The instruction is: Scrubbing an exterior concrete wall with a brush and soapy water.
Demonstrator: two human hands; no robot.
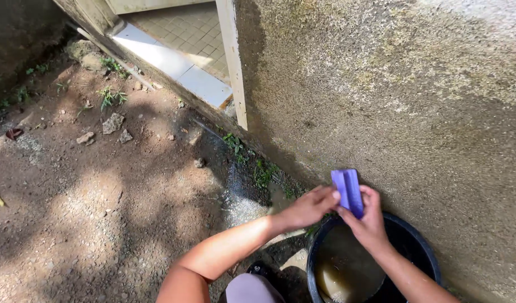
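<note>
Hands both clamped on the purple sponge (348, 192) — left hand (306, 207), right hand (370, 224) — over my bucket (420, 249) of murky water, wall (415, 101) looking unscrubbed.

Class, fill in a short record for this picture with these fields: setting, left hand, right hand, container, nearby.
setting: outdoors, dirt ground beside a stained concrete wall
left hand: left hand grips the purple block from its left side
right hand: right hand holds the same block from the right
container: black bucket with murky brown water, below the hands
nearby: tiled doorstep, small stones, weeds along the wall
</note>
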